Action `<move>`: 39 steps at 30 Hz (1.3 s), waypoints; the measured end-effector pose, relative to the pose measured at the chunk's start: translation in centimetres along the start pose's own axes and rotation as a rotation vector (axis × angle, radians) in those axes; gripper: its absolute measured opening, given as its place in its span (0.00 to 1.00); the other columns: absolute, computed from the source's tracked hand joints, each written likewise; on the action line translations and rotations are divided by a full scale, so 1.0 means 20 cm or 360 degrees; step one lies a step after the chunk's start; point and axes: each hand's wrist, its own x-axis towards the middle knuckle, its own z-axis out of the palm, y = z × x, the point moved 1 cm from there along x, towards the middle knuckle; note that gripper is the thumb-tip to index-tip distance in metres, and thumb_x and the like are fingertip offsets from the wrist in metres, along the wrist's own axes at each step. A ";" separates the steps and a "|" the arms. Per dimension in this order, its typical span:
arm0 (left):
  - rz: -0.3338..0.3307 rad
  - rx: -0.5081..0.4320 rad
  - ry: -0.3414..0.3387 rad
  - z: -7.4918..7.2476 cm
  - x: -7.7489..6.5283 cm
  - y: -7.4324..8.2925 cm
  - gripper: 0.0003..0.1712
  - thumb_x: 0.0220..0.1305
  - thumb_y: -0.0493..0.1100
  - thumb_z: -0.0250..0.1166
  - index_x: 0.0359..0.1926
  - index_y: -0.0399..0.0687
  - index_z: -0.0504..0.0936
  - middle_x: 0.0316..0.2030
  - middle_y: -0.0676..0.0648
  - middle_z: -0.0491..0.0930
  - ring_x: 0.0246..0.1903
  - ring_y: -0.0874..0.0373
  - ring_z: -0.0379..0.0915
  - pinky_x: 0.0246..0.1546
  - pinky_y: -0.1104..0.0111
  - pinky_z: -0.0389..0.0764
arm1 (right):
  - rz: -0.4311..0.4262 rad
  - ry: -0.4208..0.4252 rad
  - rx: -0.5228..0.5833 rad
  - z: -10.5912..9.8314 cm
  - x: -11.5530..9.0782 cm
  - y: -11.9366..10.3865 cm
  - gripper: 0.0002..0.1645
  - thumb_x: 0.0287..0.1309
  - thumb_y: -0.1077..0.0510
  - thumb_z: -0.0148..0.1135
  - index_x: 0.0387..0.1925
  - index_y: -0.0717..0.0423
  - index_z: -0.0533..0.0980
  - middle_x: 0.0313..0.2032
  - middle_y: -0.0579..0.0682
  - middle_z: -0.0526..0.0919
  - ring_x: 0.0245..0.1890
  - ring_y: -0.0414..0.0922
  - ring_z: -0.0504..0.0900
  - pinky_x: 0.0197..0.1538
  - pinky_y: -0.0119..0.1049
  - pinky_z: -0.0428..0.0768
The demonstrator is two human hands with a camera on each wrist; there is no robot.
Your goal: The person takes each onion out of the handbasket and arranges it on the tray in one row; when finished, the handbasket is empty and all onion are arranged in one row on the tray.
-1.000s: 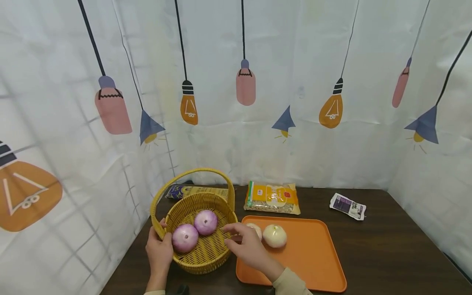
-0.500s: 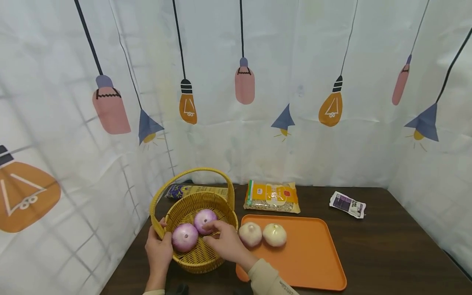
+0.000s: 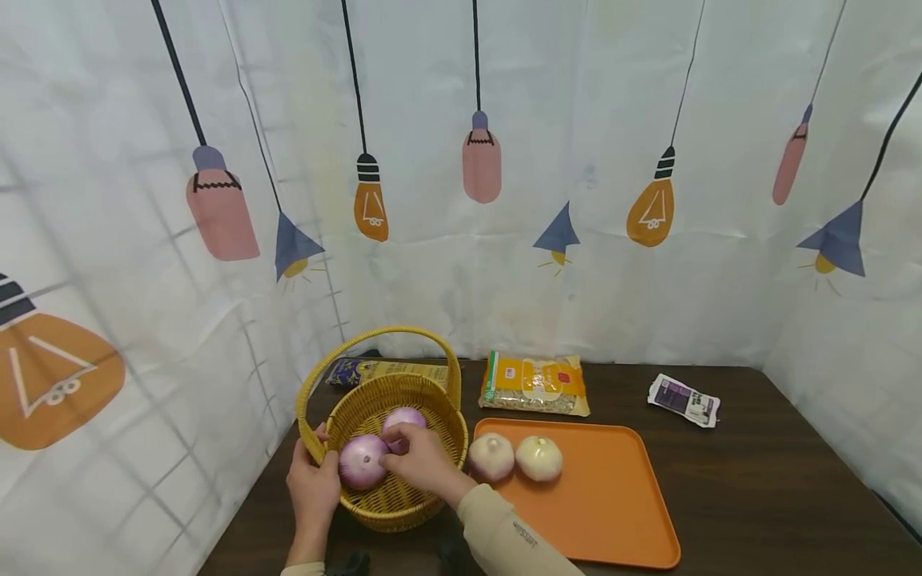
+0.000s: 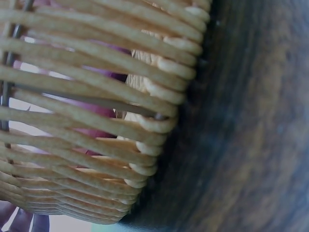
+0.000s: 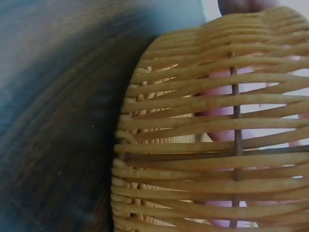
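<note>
A yellow wicker basket point(image 3: 392, 524) with a tall handle stands on the dark table. My left hand point(image 3: 314, 484) holds its left side, fingers at the rim by the handle's base. Two purple onions lie inside: the front onion point(image 3: 362, 462) in full view, the back onion point(image 3: 405, 416) partly covered by my right hand point(image 3: 425, 462). That hand reaches in over the right rim, with bent fingers and thumb apart, fingertips beside both onions. In the wrist views, the basket's wall point(image 4: 96, 121) fills much of the left one, and purple onion skin point(image 5: 219, 128) shows through the weave in the right one.
Right of the basket lies an orange tray point(image 3: 605, 512) bearing two pale onions, a left one point(image 3: 492, 458) and a right one point(image 3: 539, 459). Behind are a yellow-orange food bag point(image 3: 535, 384), a blue-and-tan packet point(image 3: 389, 370) and a small white-purple packet point(image 3: 683, 400). A printed curtain point(image 3: 432, 280) surrounds the table.
My right hand has moved left from over the tray's edge into the basket, up to the purple onions, uncovering the left pale onion. My left hand and the basket have stayed put.
</note>
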 end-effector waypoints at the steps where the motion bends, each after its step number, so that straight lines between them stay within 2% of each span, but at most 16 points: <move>1: -0.0003 -0.0010 -0.0004 0.00 0.00 0.00 0.14 0.58 0.28 0.58 0.45 0.39 0.77 0.59 0.43 0.78 0.60 0.47 0.69 0.55 0.61 0.67 | 0.0015 -0.0004 0.0017 0.00 0.01 0.00 0.18 0.55 0.57 0.69 0.48 0.57 0.80 0.44 0.52 0.85 0.43 0.46 0.83 0.43 0.30 0.78; 3: -0.0005 -0.0017 -0.0008 0.00 0.00 0.01 0.14 0.58 0.28 0.58 0.45 0.39 0.77 0.59 0.43 0.78 0.60 0.46 0.69 0.57 0.58 0.67 | 0.0039 -0.0012 0.0036 0.00 0.02 0.01 0.19 0.55 0.57 0.69 0.48 0.58 0.80 0.44 0.52 0.85 0.44 0.47 0.83 0.43 0.30 0.78; 5: -0.0003 -0.0016 -0.0008 0.00 0.00 0.01 0.13 0.58 0.28 0.58 0.45 0.39 0.77 0.59 0.42 0.78 0.60 0.46 0.69 0.58 0.60 0.67 | 0.0053 -0.0028 0.0048 0.01 0.03 0.02 0.20 0.55 0.57 0.69 0.49 0.59 0.80 0.44 0.52 0.85 0.44 0.47 0.83 0.44 0.30 0.78; 8: 0.0002 -0.0006 0.0004 0.00 0.00 0.00 0.13 0.57 0.29 0.58 0.45 0.39 0.77 0.59 0.42 0.78 0.60 0.46 0.70 0.56 0.71 0.66 | 0.0046 -0.0085 0.0034 0.02 0.04 0.02 0.23 0.53 0.56 0.71 0.51 0.58 0.79 0.45 0.51 0.84 0.45 0.46 0.82 0.46 0.31 0.78; 10: 0.0001 -0.0004 0.0014 0.00 -0.01 -0.01 0.14 0.57 0.29 0.58 0.45 0.39 0.77 0.58 0.43 0.78 0.59 0.46 0.70 0.52 0.78 0.64 | 0.0024 -0.0172 -0.0013 0.03 0.04 0.02 0.26 0.53 0.55 0.71 0.54 0.56 0.78 0.48 0.49 0.83 0.48 0.44 0.81 0.48 0.30 0.77; 13: -0.0013 -0.0004 0.0018 -0.01 -0.01 -0.02 0.14 0.57 0.29 0.58 0.45 0.40 0.77 0.58 0.43 0.79 0.59 0.46 0.70 0.49 0.83 0.62 | -0.0023 -0.0319 -0.0114 0.04 0.04 0.01 0.33 0.52 0.52 0.73 0.60 0.53 0.75 0.54 0.46 0.80 0.52 0.39 0.78 0.51 0.30 0.75; 16: -0.0029 0.0005 0.0015 -0.01 -0.01 -0.02 0.14 0.57 0.29 0.58 0.45 0.40 0.77 0.58 0.44 0.78 0.59 0.47 0.70 0.49 0.82 0.62 | -0.0053 -0.0422 -0.0170 0.05 0.04 0.02 0.39 0.50 0.50 0.74 0.64 0.51 0.72 0.58 0.44 0.78 0.53 0.35 0.75 0.53 0.30 0.74; 20: -0.0025 0.0002 0.0022 0.00 -0.01 -0.01 0.14 0.57 0.30 0.58 0.44 0.41 0.77 0.59 0.44 0.78 0.59 0.47 0.70 0.47 0.80 0.62 | -0.0049 -0.0454 -0.0156 0.04 0.04 0.01 0.43 0.47 0.52 0.75 0.66 0.54 0.69 0.60 0.45 0.76 0.55 0.35 0.74 0.53 0.29 0.73; 23: -0.0011 -0.0005 0.0025 0.00 -0.01 0.00 0.14 0.57 0.30 0.57 0.45 0.40 0.78 0.59 0.44 0.78 0.59 0.47 0.71 0.46 0.80 0.62 | -0.0062 -0.0474 -0.0193 0.04 0.05 0.00 0.43 0.46 0.54 0.74 0.66 0.56 0.69 0.59 0.46 0.76 0.55 0.35 0.73 0.54 0.29 0.73; 29: 0.0002 -0.0022 0.0024 0.00 -0.01 0.00 0.14 0.57 0.29 0.56 0.45 0.39 0.78 0.58 0.42 0.78 0.59 0.46 0.71 0.45 0.84 0.61 | -0.0158 -0.0537 -0.0405 0.06 0.06 -0.01 0.42 0.47 0.49 0.74 0.64 0.55 0.71 0.58 0.44 0.77 0.55 0.34 0.73 0.54 0.27 0.72; 34: 0.0015 -0.0011 0.0023 0.00 0.00 -0.01 0.14 0.57 0.28 0.56 0.45 0.38 0.77 0.58 0.43 0.79 0.58 0.47 0.71 0.44 0.86 0.60 | -0.0155 -0.0563 -0.0439 0.06 0.06 -0.01 0.43 0.46 0.46 0.76 0.63 0.54 0.72 0.56 0.42 0.78 0.54 0.33 0.74 0.53 0.27 0.73; 39: 0.0023 0.0005 0.0023 0.00 0.00 -0.01 0.14 0.57 0.29 0.56 0.46 0.39 0.77 0.58 0.43 0.79 0.58 0.47 0.71 0.42 0.83 0.62 | -0.0166 -0.0594 -0.0477 0.07 0.06 -0.01 0.43 0.46 0.46 0.76 0.64 0.54 0.72 0.56 0.42 0.79 0.53 0.33 0.75 0.53 0.26 0.72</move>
